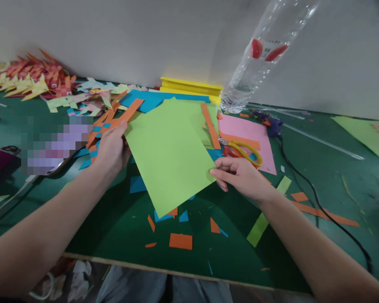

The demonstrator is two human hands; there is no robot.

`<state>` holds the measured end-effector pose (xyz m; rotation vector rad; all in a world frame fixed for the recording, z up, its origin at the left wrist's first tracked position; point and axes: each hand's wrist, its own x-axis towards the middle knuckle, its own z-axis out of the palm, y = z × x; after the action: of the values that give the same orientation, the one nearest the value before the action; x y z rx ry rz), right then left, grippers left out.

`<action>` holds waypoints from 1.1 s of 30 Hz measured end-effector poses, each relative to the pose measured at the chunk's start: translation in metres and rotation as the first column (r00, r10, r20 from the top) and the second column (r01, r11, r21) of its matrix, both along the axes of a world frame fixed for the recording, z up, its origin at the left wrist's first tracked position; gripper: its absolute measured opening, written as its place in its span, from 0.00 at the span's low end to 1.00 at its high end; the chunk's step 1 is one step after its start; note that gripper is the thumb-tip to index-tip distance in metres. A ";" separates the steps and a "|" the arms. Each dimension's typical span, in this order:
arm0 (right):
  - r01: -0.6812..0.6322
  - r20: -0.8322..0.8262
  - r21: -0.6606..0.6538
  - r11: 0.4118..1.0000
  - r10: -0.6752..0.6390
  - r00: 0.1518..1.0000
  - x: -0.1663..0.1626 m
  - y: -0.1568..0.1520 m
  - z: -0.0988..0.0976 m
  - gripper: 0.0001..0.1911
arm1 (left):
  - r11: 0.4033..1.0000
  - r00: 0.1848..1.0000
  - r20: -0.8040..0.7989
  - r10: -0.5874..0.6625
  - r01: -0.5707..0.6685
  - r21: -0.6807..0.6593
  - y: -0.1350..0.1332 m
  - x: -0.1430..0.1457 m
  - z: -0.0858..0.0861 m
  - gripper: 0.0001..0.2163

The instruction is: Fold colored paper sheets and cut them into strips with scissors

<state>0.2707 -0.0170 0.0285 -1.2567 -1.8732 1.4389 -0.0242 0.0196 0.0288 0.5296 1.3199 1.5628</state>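
A sheet of light green paper (172,155) is held up above the table, tilted, between my two hands. My left hand (112,145) grips its left edge, the fingertips partly hidden behind it. At the lower right corner my right hand (235,174) pinches the sheet between thumb and fingers. Just beyond my right hand lie scissors (244,152) with yellow and red handles, on a pink sheet (249,132). Beside my left hand is a woven piece of orange and blue paper strips (99,130). More green paper and a blue sheet (139,99) lie behind the held sheet.
Orange and blue scraps (180,241) lie near the front of the green table (120,240). A plastic bottle (255,59) stands at the back. To the right are a glue gun (268,120) with a black cord and a green strip (268,211). A phone (60,147) lies left.
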 end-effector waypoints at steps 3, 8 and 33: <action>0.011 -0.017 -0.018 1.000 -0.011 1.000 0.000 0.000 0.001 0.15 | 1.000 1.000 0.014 0.003 -0.003 0.018 -0.001 0.001 0.001 0.09; 0.088 -0.119 -0.054 0.995 -0.094 0.988 0.001 0.002 -0.003 0.17 | 0.992 0.993 0.020 -0.117 0.116 0.057 -0.005 0.005 0.013 0.18; 0.319 -0.263 0.085 0.944 -0.287 0.921 0.001 0.004 -0.014 0.12 | 0.618 0.550 -0.396 -0.735 0.784 -0.057 -0.025 0.019 0.003 0.07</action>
<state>0.2714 -0.0130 0.0145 -1.1848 -1.5031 1.2272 -0.0052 -0.0055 0.0319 1.3570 1.0188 0.8022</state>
